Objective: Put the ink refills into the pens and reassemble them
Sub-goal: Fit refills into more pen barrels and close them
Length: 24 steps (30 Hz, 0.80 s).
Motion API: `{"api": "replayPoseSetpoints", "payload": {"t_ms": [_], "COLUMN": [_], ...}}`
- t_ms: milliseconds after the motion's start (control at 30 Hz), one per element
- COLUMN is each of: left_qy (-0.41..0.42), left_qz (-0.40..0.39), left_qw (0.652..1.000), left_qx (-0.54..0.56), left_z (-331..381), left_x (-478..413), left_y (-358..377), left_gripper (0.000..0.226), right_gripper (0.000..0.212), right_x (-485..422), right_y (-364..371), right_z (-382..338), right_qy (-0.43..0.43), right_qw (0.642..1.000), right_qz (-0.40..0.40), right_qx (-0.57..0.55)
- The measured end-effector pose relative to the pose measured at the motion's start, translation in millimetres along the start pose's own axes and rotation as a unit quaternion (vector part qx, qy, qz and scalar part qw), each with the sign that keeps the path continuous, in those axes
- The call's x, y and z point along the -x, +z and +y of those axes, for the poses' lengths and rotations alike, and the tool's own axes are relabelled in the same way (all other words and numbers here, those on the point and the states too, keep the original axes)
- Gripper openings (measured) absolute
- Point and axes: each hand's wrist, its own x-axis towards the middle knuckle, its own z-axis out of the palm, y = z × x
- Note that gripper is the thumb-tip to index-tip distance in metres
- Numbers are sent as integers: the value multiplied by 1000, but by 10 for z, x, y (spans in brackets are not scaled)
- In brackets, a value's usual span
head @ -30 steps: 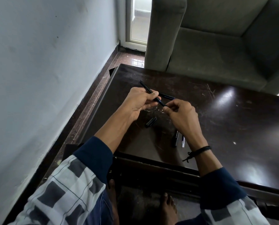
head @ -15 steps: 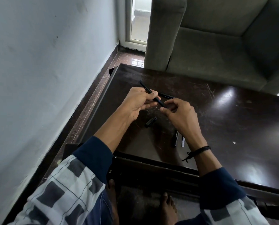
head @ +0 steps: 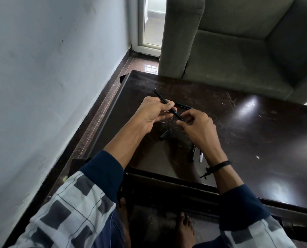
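Pen barrel (head: 176,115): black, slim, held slanting above the dark tabletop (head: 256,131), far end up and away.
Left grip (head: 152,113): fingers and thumb curled round the barrel's middle.
Right grip (head: 201,129): thumb and fingertips pinched on the barrel's near end.
Second pen (head: 183,105): lies flat on the tabletop just beyond both hands.
Cap (head: 165,134): black, lies on the tabletop below the hands.
Black pen (head: 192,153) and slim pale tube (head: 201,156): side by side beside the right wrist, near the black wristband (head: 218,165).
Grey armchair (head: 238,51): behind the tabletop.
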Motion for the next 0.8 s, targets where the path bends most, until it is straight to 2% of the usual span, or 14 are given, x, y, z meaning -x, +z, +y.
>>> {"api": "replayPoseSetpoints", "payload": {"t_ms": [133,333,533,800], "left_qy": [0,1,-3,0], "left_qz": [1,9,10,8], "left_qw": [1000,1000,1000,1000], "left_qx": [1,5,5,6], "left_z": [3,24,23,26], "left_x": [3,5,14,19], "left_y": [7,-13,-4,-9], "left_gripper": [5,5,4,6], "right_gripper": [9,18,9,15], "right_x": [-10,5,-12,-5], "right_y": [18,1,7,7], "right_z": [-2,-3,16,5], "right_qy": [10,-3,11,6], "right_qw": [1000,1000,1000,1000], "right_qz": [3,5,19,13], "right_qx": [0,-1,6,-3]}}
